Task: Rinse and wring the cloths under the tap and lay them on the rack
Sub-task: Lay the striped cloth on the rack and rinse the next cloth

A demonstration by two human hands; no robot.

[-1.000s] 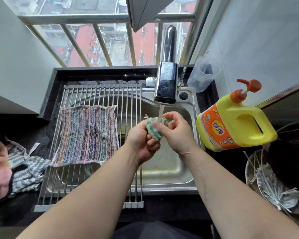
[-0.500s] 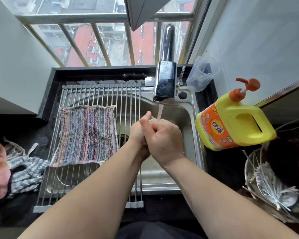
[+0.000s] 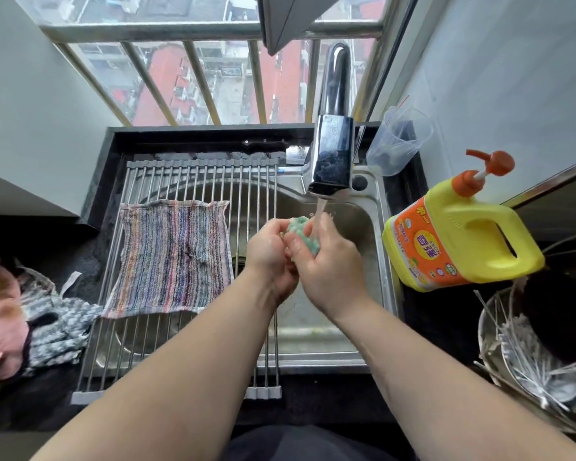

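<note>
Looking down at a steel sink (image 3: 378,234) set in a dark countertop (image 3: 429,314), jammed right up against a barred window (image 3: 197,81) along the top of the frame, with red buildings outside. There's a plain white wall on the right. A roll-up wire rack (image 3: 193,176) covers the left part of the sink, and a striped cloth (image 3: 173,257) lies flat on it, left of centre. At the far left edge there's a heap of other cloths (image 3: 47,324) on the counter, pinkish and grey-patterned. Over on the right sits a yellow detergent jug (image 3: 463,237) with an orange pump. A clear plastic cup (image 3: 396,141) stands behind it, in the corner by the tap. At lower right is a metal bowl (image 3: 492,347) full of thin white sticks.

The tap (image 3: 333,151) is running, and its thin stream (image 3: 320,207) comes down just right of the rack's edge. Both hands sit mid-frame under it, over the open part of the basin. A small green cloth (image 3: 305,234) is bunched into a wad between them. The left hand (image 3: 270,254) has its fingers curled round the wad's left side, and the right hand (image 3: 330,271) is curled round its lower right. The top of the wad pokes out above the fingers. The water lands at its right edge, onto the right hand's fingers. The hands touch each other just below the wad. Can't tell how much cloth is hidden in the palms.
</note>
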